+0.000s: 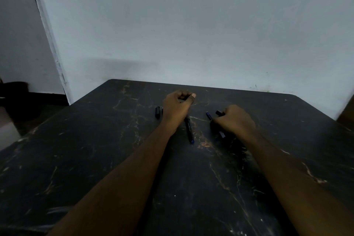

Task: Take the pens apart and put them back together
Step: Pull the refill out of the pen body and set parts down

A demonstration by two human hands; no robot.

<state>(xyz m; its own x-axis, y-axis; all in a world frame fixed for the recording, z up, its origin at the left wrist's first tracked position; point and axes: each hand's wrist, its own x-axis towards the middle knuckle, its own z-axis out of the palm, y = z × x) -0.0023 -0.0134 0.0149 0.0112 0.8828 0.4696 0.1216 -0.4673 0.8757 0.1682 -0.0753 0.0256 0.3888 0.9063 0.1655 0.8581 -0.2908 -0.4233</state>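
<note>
A dark, scratched table [115, 159] stands against a pale wall [191, 25]. Both bare forearms reach forward over it. The left hand [177, 107] is curled, thumb on forefinger; I cannot tell whether it pinches anything. The right hand [235, 119] grips a black pen part [219, 113] jutting from the fist. Between the hands a pen [189, 129] lies on the table, its long axis running far to near with the blue end nearest.

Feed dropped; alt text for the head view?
Both hands reach over a dark scratched table: the right hand grips a pen part, the left hand is curled, contents unclear. A blue-tipped pen lies between them, a short dark piece farther left.
</note>
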